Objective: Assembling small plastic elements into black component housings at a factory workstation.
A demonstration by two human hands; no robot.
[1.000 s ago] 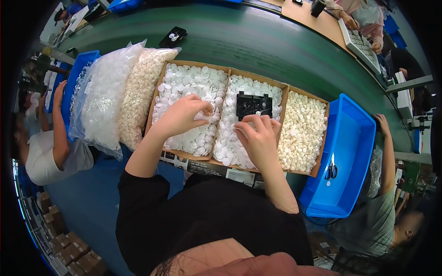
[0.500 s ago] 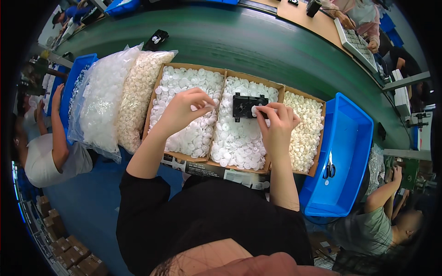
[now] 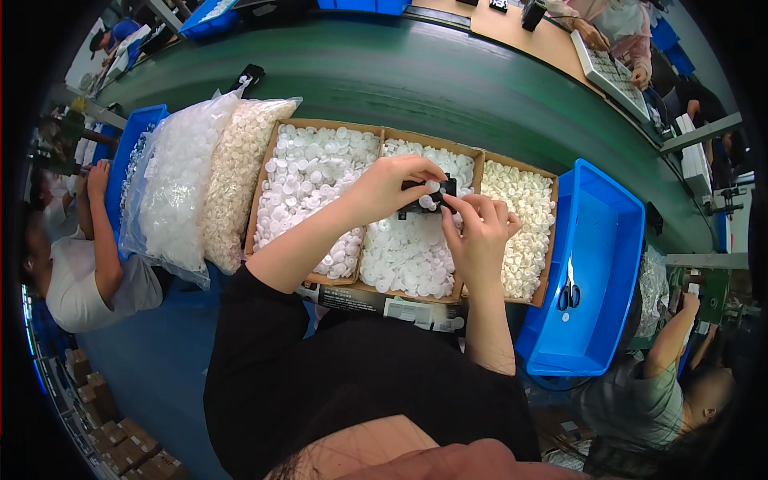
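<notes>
A black plastic housing (image 3: pixel 451 186) lies on the white plastic gears (image 3: pixel 408 256) in the middle compartment of a cardboard box, partly hidden by my fingers. My left hand (image 3: pixel 392 190) reaches over its left part, thumb and fingers closed on a small white plastic gear (image 3: pixel 433 186). Another white piece (image 3: pixel 426 202) shows on the housing just below. My right hand (image 3: pixel 482 226) is at the housing's right side, its thumb and forefinger drawn together at the housing. Whatever sits between those fingertips is too small to make out.
Cream-coloured small parts (image 3: pixel 520 216) fill the right compartment. Full clear bags (image 3: pixel 180 176) stand at the left. A blue bin (image 3: pixel 600 280) holds scissors (image 3: pixel 570 292) at the right. Beyond runs a green conveyor belt (image 3: pixel 344 72), with a black housing (image 3: pixel 250 76) on it. Co-workers sit around.
My left hand has moved right, from above the left compartment to the black housing. The right hand stays at the housing. The black housing on the belt has shifted left.
</notes>
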